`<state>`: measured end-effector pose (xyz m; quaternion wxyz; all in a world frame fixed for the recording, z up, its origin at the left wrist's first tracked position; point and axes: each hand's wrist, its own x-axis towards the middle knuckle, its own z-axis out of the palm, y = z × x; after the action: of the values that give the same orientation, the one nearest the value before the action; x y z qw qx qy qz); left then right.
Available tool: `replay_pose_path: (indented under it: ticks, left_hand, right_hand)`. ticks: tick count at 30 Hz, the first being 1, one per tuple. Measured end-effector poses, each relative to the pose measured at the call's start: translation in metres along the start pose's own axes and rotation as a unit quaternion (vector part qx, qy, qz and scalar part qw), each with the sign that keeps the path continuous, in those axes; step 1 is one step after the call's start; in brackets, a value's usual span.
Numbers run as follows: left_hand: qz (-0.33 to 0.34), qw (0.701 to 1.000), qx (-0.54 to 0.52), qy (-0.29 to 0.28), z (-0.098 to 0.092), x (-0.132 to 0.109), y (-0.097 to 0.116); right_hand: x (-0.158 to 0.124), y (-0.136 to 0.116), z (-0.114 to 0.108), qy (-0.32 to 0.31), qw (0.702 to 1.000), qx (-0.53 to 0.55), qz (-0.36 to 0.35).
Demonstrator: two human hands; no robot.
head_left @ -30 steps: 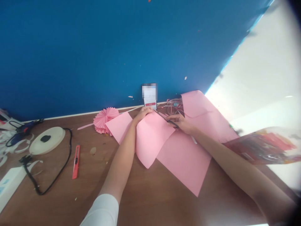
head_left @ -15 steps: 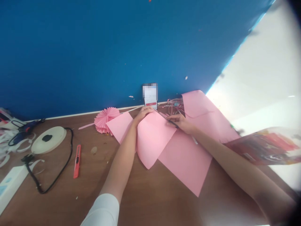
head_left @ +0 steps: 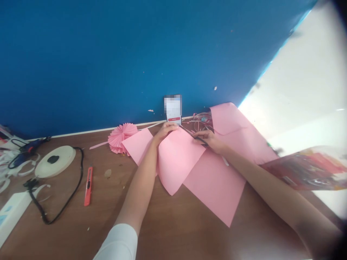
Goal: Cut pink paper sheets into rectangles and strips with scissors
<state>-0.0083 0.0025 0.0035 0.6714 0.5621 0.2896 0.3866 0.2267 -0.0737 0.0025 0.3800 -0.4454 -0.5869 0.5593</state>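
A curved sheet of pink paper (head_left: pixel 177 160) is raised at the middle of the table. My left hand (head_left: pixel 166 131) pinches its top edge, the fingers closed on the paper. Dark scissors (head_left: pixel 200 140) are in my right hand (head_left: pixel 210 140), whose fingers are closed round the handles. The blades point up and left along the paper's upper right edge, close to my left hand. Under and beside the raised sheet lies more pink paper (head_left: pixel 217 184), and a smaller pink piece (head_left: pixel 139 142) rests left of my left wrist.
A phone (head_left: pixel 173 108) leans on the blue wall. A pleated pink rosette (head_left: pixel 122 138), a red cutter (head_left: pixel 88 186), a cream disc (head_left: pixel 61 160) with black cable and a white power strip (head_left: pixel 13 209) lie left. At right are a pink sheet (head_left: pixel 238 133) and plastic packet (head_left: pixel 309 168).
My right hand and the scissors have shifted very slightly right. My left hand keeps its hold on the paper, and the view has moved a little.
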Motion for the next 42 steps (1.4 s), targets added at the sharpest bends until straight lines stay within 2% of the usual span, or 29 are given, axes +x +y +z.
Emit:
replay_pose_path:
  ticks: [9, 13, 26, 42]
  left_hand:
    - [-0.009, 1.0, 0.0, 0.004, 0.002, -0.0004, 0.0014]
    - [-0.011, 1.0, 0.017, 0.006, 0.0025, 0.0004, 0.0028]
    - [-0.014, 0.999, 0.036, -0.017, 0.0004, -0.0003, 0.0032]
    - [-0.007, 0.998, 0.06, -0.001, 0.0013, 0.0016, 0.0022]
  right_hand:
    - [-0.0006, -0.0013, 0.0005, -0.02, 1.0, 0.02, 0.005]
    - [-0.0002, -0.0003, -0.0009, -0.009, 1.0, 0.004, 0.002]
    - [0.0009, -0.0002, -0.0013, -0.023, 1.0, -0.003, 0.002]
    - [0.0005, -0.0008, -0.0012, -0.022, 1.0, 0.0, 0.008]
